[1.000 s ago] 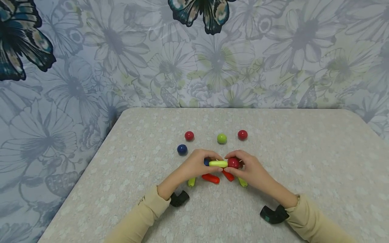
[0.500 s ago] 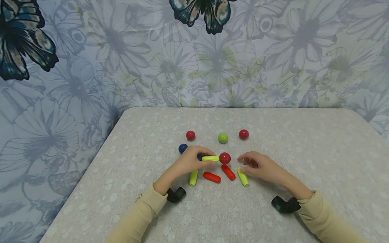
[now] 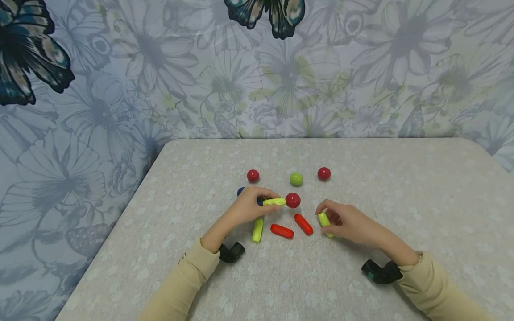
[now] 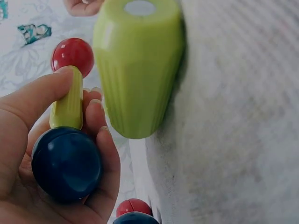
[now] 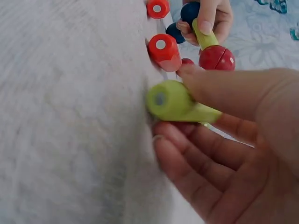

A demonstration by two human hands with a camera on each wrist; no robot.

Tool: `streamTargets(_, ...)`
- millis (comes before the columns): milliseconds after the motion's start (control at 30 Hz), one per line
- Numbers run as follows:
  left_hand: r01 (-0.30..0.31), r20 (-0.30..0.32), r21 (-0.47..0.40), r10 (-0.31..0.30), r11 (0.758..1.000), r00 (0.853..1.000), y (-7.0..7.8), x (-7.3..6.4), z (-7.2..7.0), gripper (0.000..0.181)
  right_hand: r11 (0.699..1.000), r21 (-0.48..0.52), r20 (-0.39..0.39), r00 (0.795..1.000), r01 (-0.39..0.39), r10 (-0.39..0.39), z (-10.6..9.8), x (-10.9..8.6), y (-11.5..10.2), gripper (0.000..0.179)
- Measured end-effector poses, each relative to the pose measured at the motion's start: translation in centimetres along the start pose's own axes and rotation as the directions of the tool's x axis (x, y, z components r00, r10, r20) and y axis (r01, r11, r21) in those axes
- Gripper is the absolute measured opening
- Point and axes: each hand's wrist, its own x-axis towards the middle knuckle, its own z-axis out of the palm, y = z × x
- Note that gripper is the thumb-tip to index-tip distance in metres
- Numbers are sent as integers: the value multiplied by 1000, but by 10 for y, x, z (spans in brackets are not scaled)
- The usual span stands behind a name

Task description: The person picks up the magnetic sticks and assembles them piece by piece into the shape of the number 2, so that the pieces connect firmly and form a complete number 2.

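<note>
My left hand (image 3: 245, 208) grips a ribbed yellow-green rod (image 3: 274, 202) between thumb and fingers. A red ball (image 3: 293, 200) sits on the rod's right end, and a dark blue ball (image 4: 67, 163) on its other end lies by the palm in the left wrist view. Over to the right, my right hand (image 3: 353, 224) pinches a second yellow-green rod (image 3: 323, 219); a grey disc shows in that rod's end in the right wrist view. Two red rods (image 3: 303, 224) lie between the hands, and another yellow-green rod (image 3: 258, 230) lies below the left hand.
Farther back on the patterned tabletop (image 3: 401, 178) are a red ball (image 3: 253, 176), a green ball (image 3: 296, 179) and another red ball (image 3: 324, 174). A blue ball (image 3: 240, 191) is partly hidden behind my left hand. Each wrist wears a black device (image 3: 381, 271).
My right hand has let go of the red ball, moved right and taken hold of the yellow-green rod there. The left hand has carried the joined rod and balls left and slightly away.
</note>
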Motion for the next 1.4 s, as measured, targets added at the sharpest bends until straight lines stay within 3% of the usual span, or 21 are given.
streamTargets(67, -2, -2, -5, 2, 1000, 1000, 0, 0, 0, 20, 995, 96, -22, 999, -24, 26, -1, 3, 0, 39)
streamTargets(133, 0, -5, -8, 0, 1000, 1000, 0, 0, 0, 20, 968, 248, -1, 999, -45, 46, -2, 6, 0, 42)
streamTargets(233, -6, -3, -12, 6, 1000, 1000, 2, 0, 0, 22, 875, 474, 113, 992, -100, 52, -1, 9, -5, 48)
streamTargets(333, -38, 13, -17, 39, 999, 999, 5, 0, 0, 22, 790, 594, 229, 973, -154, 18, 4, 12, -10, 54)
streamTargets(467, -93, 40, -44, 95, 995, 995, 8, 0, 0, 21, 719, 668, 281, 960, -192, -4, 9, 15, -15, 62)
streamTargets(633, -126, 73, -80, 132, 989, 989, 11, 1, 1, 21, 680, 702, 270, 963, -211, 19, 10, 16, -15, 64)
streamTargets(767, -110, 88, -103, 120, 989, 989, 11, 2, 1, 22, 650, 728, 267, 963, -217, 23, 9, 19, -14, 66)
streamTargets(933, -80, 95, -92, 88, 993, 991, 6, 9, 0, 23, 562, 781, 280, 957, -274, 78, 5, 31, -12, 63)
streamTargets(1067, -62, 71, -59, 66, 996, 995, 1, 20, -2, 21, 503, 819, 247, 960, -278, 127, 3, 44, -11, 57)
streamTargets(1300, -61, 56, 1, 61, 998, 997, -9, 38, -2, 22, 344, 912, 169, 969, -223, 180, 8, 53, -9, 53)
streamTargets(1400, -60, 70, 16, 59, 998, 996, -12, 42, -2, 22, 318, 923, 162, 968, -217, 191, 12, 54, -6, 51)
